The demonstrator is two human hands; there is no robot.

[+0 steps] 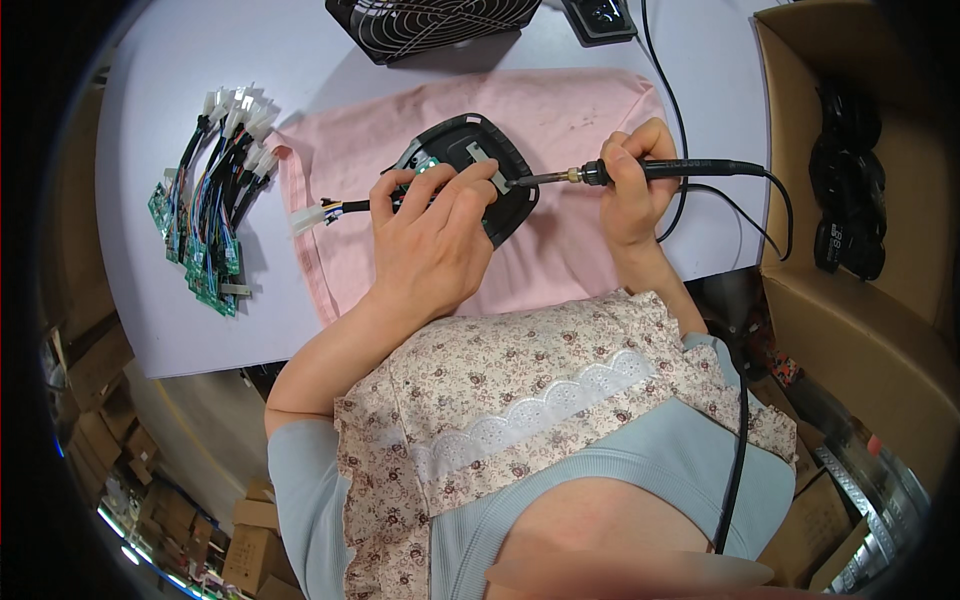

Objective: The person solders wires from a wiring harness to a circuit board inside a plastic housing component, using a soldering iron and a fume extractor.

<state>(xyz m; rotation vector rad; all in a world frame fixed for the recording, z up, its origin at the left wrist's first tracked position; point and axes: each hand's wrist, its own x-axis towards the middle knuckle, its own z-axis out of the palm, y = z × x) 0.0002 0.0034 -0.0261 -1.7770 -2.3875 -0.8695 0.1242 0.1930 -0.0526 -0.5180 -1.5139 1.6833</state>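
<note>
A soldering iron point(690, 168) is gripped like a pen in my right hand point(632, 195). Its tip points left and meets the right part of a black plastic housing point(515, 205), beside a pale flat strip point(482, 155). Across the housing's left side lies my left hand point(430, 235), its bent fingers pressing on it and the index fingertip at the strip. Part of a green circuit board point(427, 162) shows under those fingers. A cable with a white connector point(308, 219) comes out to the left. My fingers hide much of the housing's inside.
Beneath the work is a pink cloth point(570, 110) on a white table point(150, 330). Wired circuit boards point(210, 230) are heaped at the left. A black fan with a wire guard point(430, 25) stands at the back. At the right, a cardboard box point(830, 310) holds black parts point(848, 180).
</note>
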